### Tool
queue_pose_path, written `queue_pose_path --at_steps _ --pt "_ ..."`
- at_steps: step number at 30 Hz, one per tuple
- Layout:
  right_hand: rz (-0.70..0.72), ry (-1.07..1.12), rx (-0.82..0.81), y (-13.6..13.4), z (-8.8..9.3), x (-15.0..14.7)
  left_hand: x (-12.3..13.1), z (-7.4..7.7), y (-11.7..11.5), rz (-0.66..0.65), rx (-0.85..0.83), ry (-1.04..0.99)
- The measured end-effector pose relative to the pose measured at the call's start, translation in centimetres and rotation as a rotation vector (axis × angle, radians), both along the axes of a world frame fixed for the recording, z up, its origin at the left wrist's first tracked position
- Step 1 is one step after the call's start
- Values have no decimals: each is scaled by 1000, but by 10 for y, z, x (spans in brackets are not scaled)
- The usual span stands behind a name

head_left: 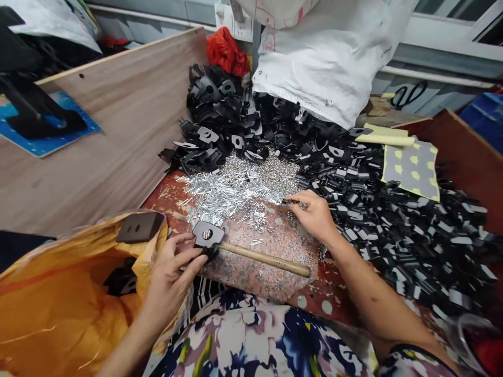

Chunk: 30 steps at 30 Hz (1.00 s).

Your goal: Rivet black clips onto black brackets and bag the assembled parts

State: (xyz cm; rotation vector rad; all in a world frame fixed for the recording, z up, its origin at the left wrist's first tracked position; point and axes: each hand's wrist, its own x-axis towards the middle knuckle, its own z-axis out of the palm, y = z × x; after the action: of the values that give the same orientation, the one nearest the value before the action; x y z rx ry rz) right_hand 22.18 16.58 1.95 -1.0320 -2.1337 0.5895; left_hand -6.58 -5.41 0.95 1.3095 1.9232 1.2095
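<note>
Across the middle of the view, taken as the clock's hub, spreads a worn red worktop (334,298). A wooden panel (118,125) slants along ten o'clock, a white sack (314,63) bulges at one, and an orange bag (58,303) gapes at eight. Small black pieces (393,230) are heaped towards four o'clock; larger black parts (212,89) pile up at eleven. On the worktop at six o'clock lies a speckled slab (283,241), with loose metal pins (220,193) strewn from the hub towards nine. At two o'clock a yellow-spotted sheet (411,166) rests on the heap.

Left hand (173,267), between seven and eight; right hand (314,212), at four, beside the pins. At six, a wooden handle (267,258) lies on the slab. Its inner end meets a holed black part (201,236) at seven, held between the left thumb and fingers, which are nearly together. The right thumb and forefinger, almost meeting, pinch a small dark piece (288,201).
</note>
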Motion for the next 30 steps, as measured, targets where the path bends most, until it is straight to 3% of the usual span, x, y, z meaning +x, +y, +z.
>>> queue_pose_path --at_steps 5,8,20,27,30 --pt "33 128 21 -69 -1 -15 48 4 24 -99 -242 -822" --pt "76 91 100 -95 -2 -34 75 6 37 -183 -227 -1014" --pt "88 131 102 -123 -11 -49 82 4 35 -234 -134 -994" --pt "241 234 -263 -135 -19 -46 65 -5 37 -287 -157 -866" --pt "316 114 -279 -123 -21 -28 55 -13 36 -321 -232 -848"
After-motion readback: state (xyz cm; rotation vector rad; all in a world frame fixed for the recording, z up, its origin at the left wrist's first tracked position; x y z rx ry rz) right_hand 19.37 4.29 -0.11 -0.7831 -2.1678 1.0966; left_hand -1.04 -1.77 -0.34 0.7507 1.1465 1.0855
